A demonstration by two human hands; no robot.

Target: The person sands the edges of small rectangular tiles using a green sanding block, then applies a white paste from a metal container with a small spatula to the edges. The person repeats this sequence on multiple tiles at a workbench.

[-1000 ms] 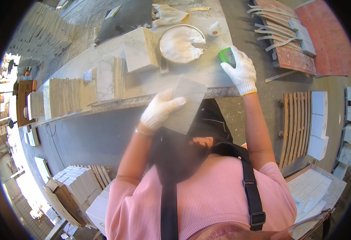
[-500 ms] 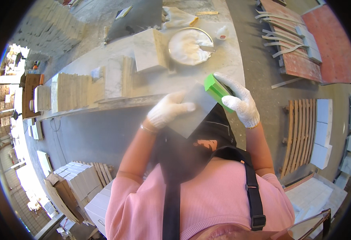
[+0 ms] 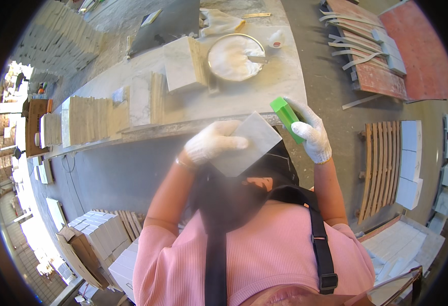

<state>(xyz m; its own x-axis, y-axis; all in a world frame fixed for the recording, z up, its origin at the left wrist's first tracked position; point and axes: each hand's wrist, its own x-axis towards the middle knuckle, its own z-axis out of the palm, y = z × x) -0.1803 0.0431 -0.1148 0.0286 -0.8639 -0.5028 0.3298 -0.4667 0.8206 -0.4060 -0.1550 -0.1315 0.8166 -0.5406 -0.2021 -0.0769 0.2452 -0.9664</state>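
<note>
In its white glove, my left hand (image 3: 209,143) grips a grey-white square stone tile (image 3: 259,138) by its left side, thumb across the face. The tile is held tilted in front of my dark apron (image 3: 234,199), clear of the table edge. My gloved right hand (image 3: 314,133) is closed round a green sanding block (image 3: 286,117), with the thumb on its near side. A small gap separates the block from the tile's right corner. The block's underside is hidden.
Beyond my hands runs a dusty worktable (image 3: 264,99) with rows of tiles on edge (image 3: 88,118), a tile stack (image 3: 180,64) and a round pan of white powder (image 3: 234,58). A white bottle (image 3: 275,39) stands beside the pan. Wooden pallets (image 3: 379,171) lie to the right.
The green block has moved away from the tile's edge, to the right and slightly nearer me. The tile has turned so its face catches more light. Both hands keep their hold.
</note>
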